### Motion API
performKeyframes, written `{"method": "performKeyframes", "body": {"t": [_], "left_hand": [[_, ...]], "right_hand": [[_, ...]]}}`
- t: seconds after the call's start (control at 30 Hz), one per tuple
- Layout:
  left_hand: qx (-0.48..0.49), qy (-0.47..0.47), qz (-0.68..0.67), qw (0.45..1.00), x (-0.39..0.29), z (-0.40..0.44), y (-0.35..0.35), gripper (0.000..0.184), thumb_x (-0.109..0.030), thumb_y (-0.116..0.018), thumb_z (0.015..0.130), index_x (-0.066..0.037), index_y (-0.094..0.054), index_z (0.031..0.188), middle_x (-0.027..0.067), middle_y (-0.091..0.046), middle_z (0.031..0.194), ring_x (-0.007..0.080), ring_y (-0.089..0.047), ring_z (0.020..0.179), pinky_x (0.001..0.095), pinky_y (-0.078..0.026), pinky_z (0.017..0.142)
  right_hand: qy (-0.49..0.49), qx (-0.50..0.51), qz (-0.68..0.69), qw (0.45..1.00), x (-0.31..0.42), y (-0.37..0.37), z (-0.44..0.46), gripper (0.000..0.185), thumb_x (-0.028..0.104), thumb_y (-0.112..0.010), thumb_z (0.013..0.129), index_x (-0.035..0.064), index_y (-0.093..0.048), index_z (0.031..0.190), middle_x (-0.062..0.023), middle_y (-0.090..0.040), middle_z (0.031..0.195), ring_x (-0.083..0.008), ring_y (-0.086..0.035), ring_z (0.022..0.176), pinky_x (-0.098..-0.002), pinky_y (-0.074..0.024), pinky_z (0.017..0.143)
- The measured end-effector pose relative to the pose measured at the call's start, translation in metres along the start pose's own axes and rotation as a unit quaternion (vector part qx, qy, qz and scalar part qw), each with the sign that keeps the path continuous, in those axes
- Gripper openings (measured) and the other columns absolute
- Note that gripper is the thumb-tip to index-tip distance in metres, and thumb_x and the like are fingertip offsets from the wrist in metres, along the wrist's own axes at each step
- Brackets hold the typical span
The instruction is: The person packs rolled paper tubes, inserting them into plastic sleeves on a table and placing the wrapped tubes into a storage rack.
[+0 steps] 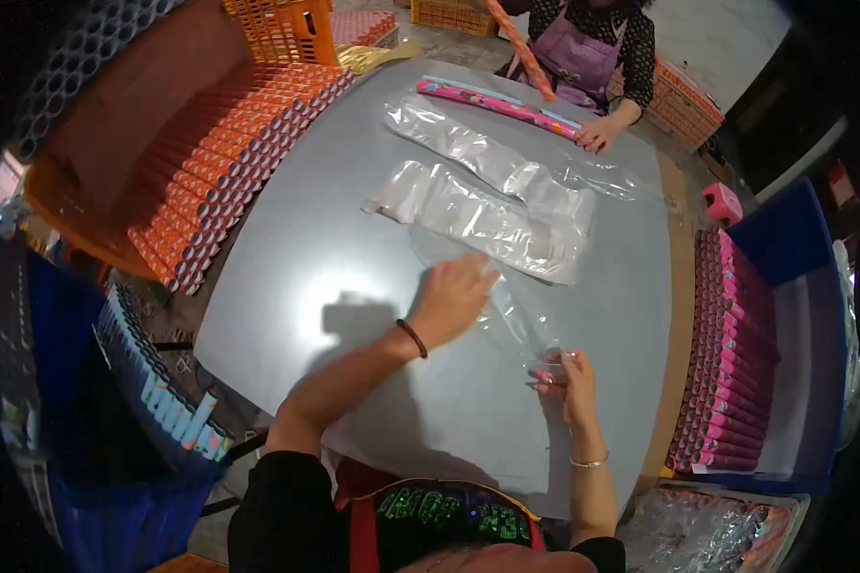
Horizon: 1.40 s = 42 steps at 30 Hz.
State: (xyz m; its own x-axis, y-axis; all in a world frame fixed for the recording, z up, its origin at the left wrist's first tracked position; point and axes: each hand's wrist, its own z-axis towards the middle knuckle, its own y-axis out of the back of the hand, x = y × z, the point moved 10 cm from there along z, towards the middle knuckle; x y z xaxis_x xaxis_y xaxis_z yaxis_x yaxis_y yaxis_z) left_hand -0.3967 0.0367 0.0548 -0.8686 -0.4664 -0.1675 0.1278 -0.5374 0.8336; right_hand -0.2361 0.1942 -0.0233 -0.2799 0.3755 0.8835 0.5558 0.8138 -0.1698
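Observation:
My left hand (454,301) lies over the grey table (277,229), its fingers at the upper end of a clear plastic sleeve (514,315). Near the right side, my right hand (571,382) pinches the sleeve's lower end between thumb and fingers. Beyond my hands lie two stacks of clear plastic bags, a nearer one (478,220) and a farther one (487,158). Whether my left fingers grip the sleeve or only press on it is hard to tell.
Across the table, a person in a purple apron (578,53) touches a pink tube (497,107) and holds an orange tube (521,48). Orange tubes (229,162) fill a left crate; pink tubes (721,363) stand in a blue crate (817,334) at right. Wrapped tubes (707,530) lie lower right.

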Motion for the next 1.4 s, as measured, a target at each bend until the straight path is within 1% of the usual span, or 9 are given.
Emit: {"method": "performKeyframes", "body": {"t": [0.37,0.5,0.6,0.67,0.97,1.07,1.17,1.3,1.4], "left_hand": [[0.148,0.063,0.096,0.982,0.023,-0.097,-0.012,0.052,-0.049,-0.054,0.087,-0.021,-0.051,0.131,0.0078,-0.048,0.136,0.0255,-0.043,0.123,0.0492,-0.031,0.097],[0.142,0.053,0.084,0.985,0.034,-0.105,-0.001,0.051,-0.048,-0.053,0.088,-0.020,-0.051,0.130,0.0082,-0.048,0.135,0.0264,-0.043,0.122,0.0502,-0.031,0.096],[0.116,0.042,0.104,0.987,0.043,-0.108,0.012,0.049,-0.040,-0.062,0.083,-0.016,-0.054,0.126,0.0086,-0.049,0.133,0.0257,-0.046,0.119,0.0478,-0.033,0.095],[0.125,0.041,0.110,0.985,0.042,-0.109,0.019,0.049,-0.036,-0.065,0.081,-0.015,-0.055,0.124,0.0080,-0.050,0.131,0.0246,-0.047,0.116,0.0455,-0.034,0.093],[0.114,0.075,0.092,0.986,0.051,-0.116,0.034,0.046,-0.020,-0.071,0.076,-0.012,-0.056,0.120,0.0096,-0.051,0.125,0.0288,-0.047,0.115,0.0453,-0.034,0.092],[0.014,0.063,0.034,0.997,0.016,-0.090,0.050,0.025,-0.015,-0.067,0.077,-0.008,-0.063,0.100,0.0094,-0.057,0.112,0.0274,-0.053,0.107,0.0431,-0.037,0.090],[0.070,-0.028,-0.044,0.996,-0.034,-0.073,0.005,0.006,-0.012,-0.064,0.077,-0.010,-0.061,0.082,0.0085,-0.061,0.085,0.0274,-0.057,0.077,0.0398,-0.041,0.064],[0.075,0.129,-0.394,0.907,-0.079,-0.055,-0.016,0.018,-0.021,-0.065,0.083,-0.004,-0.064,0.090,0.0107,-0.063,0.086,0.0305,-0.060,0.080,0.0395,-0.046,0.070],[0.120,0.115,-0.342,0.925,-0.100,-0.050,-0.028,0.032,-0.024,-0.067,0.084,-0.001,-0.061,0.106,0.0092,-0.063,0.089,0.0213,-0.062,0.080,0.0310,-0.050,0.070]], "right_hand": [[0.086,-0.092,-0.155,0.980,-0.013,0.113,-0.034,0.014,0.023,-0.054,0.094,0.0114,-0.052,0.087,0.0039,-0.048,0.070,-0.0044,-0.040,0.058,-0.0197,-0.0314,0.047],[0.046,-0.099,-0.150,0.983,-0.014,0.107,-0.034,0.018,0.024,-0.054,0.094,0.0093,-0.054,0.103,0.0012,-0.053,0.074,-0.0063,-0.048,0.063,-0.0207,-0.0400,0.051],[0.075,-0.148,-0.109,0.980,0.004,0.069,-0.044,0.049,0.022,-0.061,0.090,0.0062,-0.041,0.131,-0.0033,-0.058,0.082,-0.0112,-0.057,0.073,-0.0240,-0.0483,0.057],[0.158,-0.119,-0.308,0.931,-0.011,0.071,-0.021,0.065,0.013,-0.064,0.084,0.0065,-0.030,0.138,-0.0052,-0.059,0.084,-0.0133,-0.057,0.074,-0.0257,-0.0491,0.058],[0.030,-0.032,-0.127,0.991,-0.010,0.030,-0.033,0.044,0.011,-0.059,0.088,-0.0033,-0.045,0.127,-0.0051,-0.059,0.084,-0.0100,-0.056,0.069,-0.0227,-0.0482,0.060],[0.031,-0.014,-0.079,0.996,-0.035,0.034,-0.012,0.029,0.014,-0.057,0.092,-0.0033,-0.052,0.115,-0.0074,-0.061,0.082,-0.0120,-0.057,0.067,-0.0243,-0.0495,0.059],[-0.014,-0.017,-0.001,1.000,-0.042,0.019,-0.015,0.022,0.019,-0.053,0.095,-0.0022,-0.056,0.099,-0.0096,-0.061,0.080,-0.0153,-0.059,0.066,-0.0280,-0.0522,0.057],[-0.047,0.045,0.046,0.997,-0.043,-0.015,-0.029,0.035,0.032,-0.048,0.097,-0.0015,-0.058,0.097,-0.0091,-0.064,0.086,-0.0156,-0.063,0.071,-0.0288,-0.0559,0.059],[-0.078,0.080,0.125,0.986,-0.038,-0.036,-0.042,0.028,0.029,-0.052,0.095,0.0014,-0.055,0.091,-0.0095,-0.063,0.088,-0.0167,-0.065,0.077,-0.0295,-0.0578,0.066]]}}
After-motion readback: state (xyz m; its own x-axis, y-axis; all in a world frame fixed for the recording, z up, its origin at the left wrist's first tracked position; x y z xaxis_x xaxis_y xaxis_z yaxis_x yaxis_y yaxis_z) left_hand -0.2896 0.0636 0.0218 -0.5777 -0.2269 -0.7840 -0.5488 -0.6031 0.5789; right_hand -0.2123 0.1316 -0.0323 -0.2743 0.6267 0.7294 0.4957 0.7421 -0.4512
